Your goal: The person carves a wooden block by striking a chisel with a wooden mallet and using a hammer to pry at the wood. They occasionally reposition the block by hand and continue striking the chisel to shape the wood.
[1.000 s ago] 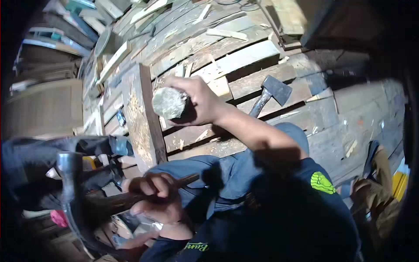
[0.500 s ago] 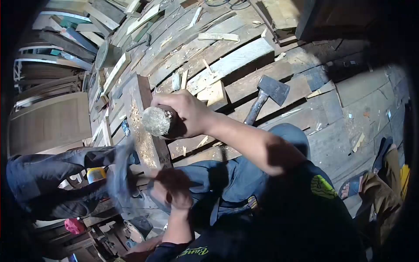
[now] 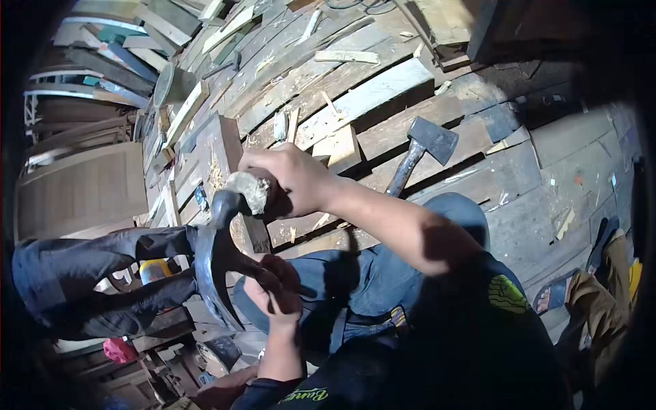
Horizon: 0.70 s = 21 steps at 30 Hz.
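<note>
My right hand is wrapped round a thick, upright, round handle with a pale, battered top; the tool's lower end is hidden. That handle stands over a brown wooden beam with wood shavings on it. In my left hand is the handle of a claw hammer. The hammer's face is at the edge of the battered top, and seems to touch it.
A second hammer with a block-shaped head lies on the planks beyond my right forearm. Long timbers and offcuts are spread ahead. Another person's trousered legs are at the left; a sandalled foot is at the right.
The claw hammer, blurred before and lower left of the handle's top, has come up against it. My right hand keeps its hold almost unmoved.
</note>
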{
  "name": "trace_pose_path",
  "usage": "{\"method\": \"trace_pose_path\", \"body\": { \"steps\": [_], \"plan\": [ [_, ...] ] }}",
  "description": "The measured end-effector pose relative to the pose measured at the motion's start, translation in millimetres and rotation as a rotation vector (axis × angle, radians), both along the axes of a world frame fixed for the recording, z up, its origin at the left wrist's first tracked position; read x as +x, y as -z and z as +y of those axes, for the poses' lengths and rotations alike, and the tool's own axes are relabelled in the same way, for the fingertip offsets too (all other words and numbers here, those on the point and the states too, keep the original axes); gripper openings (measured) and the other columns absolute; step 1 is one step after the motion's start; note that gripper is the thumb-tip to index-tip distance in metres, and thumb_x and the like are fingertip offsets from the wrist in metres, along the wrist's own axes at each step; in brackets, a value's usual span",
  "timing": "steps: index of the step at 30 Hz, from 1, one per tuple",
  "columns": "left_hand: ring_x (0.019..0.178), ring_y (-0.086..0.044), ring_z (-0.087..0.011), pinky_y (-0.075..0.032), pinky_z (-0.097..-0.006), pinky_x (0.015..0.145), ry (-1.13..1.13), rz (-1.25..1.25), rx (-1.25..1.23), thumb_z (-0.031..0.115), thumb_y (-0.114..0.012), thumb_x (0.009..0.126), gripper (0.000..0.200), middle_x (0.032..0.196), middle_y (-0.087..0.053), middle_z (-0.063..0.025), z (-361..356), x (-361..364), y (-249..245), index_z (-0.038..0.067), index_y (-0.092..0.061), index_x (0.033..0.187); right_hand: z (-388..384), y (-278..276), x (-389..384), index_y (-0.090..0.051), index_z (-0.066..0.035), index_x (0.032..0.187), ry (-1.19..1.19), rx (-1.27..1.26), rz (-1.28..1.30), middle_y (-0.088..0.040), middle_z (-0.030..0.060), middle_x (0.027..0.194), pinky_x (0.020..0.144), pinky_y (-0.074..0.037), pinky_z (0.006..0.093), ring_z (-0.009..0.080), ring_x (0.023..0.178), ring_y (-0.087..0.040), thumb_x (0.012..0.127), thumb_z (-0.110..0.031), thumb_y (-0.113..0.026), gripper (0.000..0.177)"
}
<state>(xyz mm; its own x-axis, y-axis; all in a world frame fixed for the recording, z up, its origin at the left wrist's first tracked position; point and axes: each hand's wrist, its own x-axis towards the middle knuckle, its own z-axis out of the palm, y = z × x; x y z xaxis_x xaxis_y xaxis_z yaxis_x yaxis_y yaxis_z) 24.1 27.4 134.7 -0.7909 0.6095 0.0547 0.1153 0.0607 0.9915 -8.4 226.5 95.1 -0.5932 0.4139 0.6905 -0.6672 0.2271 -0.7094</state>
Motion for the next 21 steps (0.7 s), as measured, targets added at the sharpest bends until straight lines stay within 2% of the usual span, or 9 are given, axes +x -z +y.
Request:
{"method": "trace_pose_path", "body": {
  "steps": [2,3,5,7,9,11,13,18,21],
  "plan": [
    [0.049,-0.036,-0.0087,-0.028,-0.0218,0.042,-0.174,0.326,-0.134,0.049,-0.060,0.082,0.049,0.062,-0.034,0.0010,5,5,-12,0.005,-0.040,0.075,2,-2,2,-0.054,-0.002,0.084,-0.015,0.001,0.020,-0.059,0.0124,0.068,0.057,-0.046,0.0306,0.0258,0.064,-0.063,0.064,-0.019,-0.072,0.032],
    [0.050,-0.037,-0.0088,-0.029,-0.0219,0.042,-0.095,-0.141,0.114,0.048,-0.062,0.081,0.049,0.060,-0.033,0.0013,4,6,-24,0.007,-0.037,0.072,0,-2,3,-0.054,-0.002,0.084,-0.031,-0.017,0.031,-0.059,0.0126,0.069,0.057,-0.046,0.0306,0.0256,0.064,-0.064,0.064,-0.019,-0.072,0.032],
    [0.049,-0.041,-0.0107,-0.033,-0.0255,0.042,0.179,-0.311,0.518,0.048,-0.053,0.086,0.038,0.060,-0.039,0.0011,0,-1,-36,0.011,-0.045,0.080,0,-1,0,-0.055,-0.002,0.084,0.023,-0.008,0.055,-0.059,0.0125,0.069,0.057,-0.046,0.0306,0.0255,0.064,-0.064,0.064,-0.020,-0.072,0.032],
    [0.049,-0.042,-0.0109,-0.034,-0.0251,0.042,0.040,0.026,0.620,0.050,-0.054,0.084,0.040,0.060,-0.041,0.0019,2,11,-54,0.013,-0.043,0.078,0,-1,3,-0.054,-0.002,0.083,-0.002,-0.016,0.016,-0.058,0.0128,0.069,0.057,-0.046,0.0306,0.0257,0.063,-0.063,0.064,-0.020,-0.072,0.032],
    [0.048,-0.043,-0.0106,-0.033,-0.0242,0.041,0.286,0.067,0.502,0.049,-0.053,0.086,0.040,0.062,-0.044,0.0008,17,10,-52,0.012,-0.041,0.078,2,2,0,-0.054,-0.002,0.083,0.025,0.012,0.055,-0.058,0.0127,0.068,0.056,-0.046,0.0307,0.0265,0.063,-0.063,0.063,-0.019,-0.072,0.032],
    [0.043,-0.040,-0.0102,-0.030,-0.0238,0.037,-0.618,-0.178,0.594,0.047,-0.051,0.087,0.040,0.061,-0.044,-0.0007,33,23,-14,0.010,-0.041,0.076,0,1,-1,-0.054,-0.003,0.083,-0.038,-0.017,0.041,-0.058,0.0122,0.067,0.055,-0.045,0.0308,0.0277,0.062,-0.062,0.062,-0.019,-0.072,0.032],
    [0.041,-0.038,-0.0098,-0.028,-0.0239,0.035,0.009,0.192,-0.049,0.047,-0.049,0.088,0.040,0.061,-0.043,-0.0013,9,-3,1,0.008,-0.044,0.082,-2,-1,0,-0.053,-0.003,0.083,-0.032,-0.010,0.039,-0.057,0.0123,0.066,0.055,-0.045,0.0309,0.0279,0.062,-0.062,0.063,-0.019,-0.072,0.032],
    [0.051,-0.038,-0.0099,-0.027,-0.0220,0.040,-0.232,-0.374,0.354,0.054,-0.061,0.077,0.049,0.065,-0.043,-0.0001,-16,-4,-35,0.009,-0.042,0.077,-1,3,0,-0.053,-0.002,0.083,-0.001,0.027,0.045,-0.057,0.0122,0.067,0.054,-0.045,0.0313,0.0277,0.062,-0.061,0.064,-0.020,-0.071,0.031],
    [0.047,-0.037,-0.0108,-0.030,-0.0266,0.044,0.154,0.085,0.519,0.055,-0.062,0.076,0.046,0.054,-0.039,0.0011,-7,3,-66,0.012,-0.046,0.080,1,0,5,-0.053,-0.002,0.083,-0.013,0.015,0.027,-0.057,0.0121,0.068,0.054,-0.045,0.0313,0.0272,0.062,-0.062,0.065,-0.021,-0.071,0.031]
  ]
}}
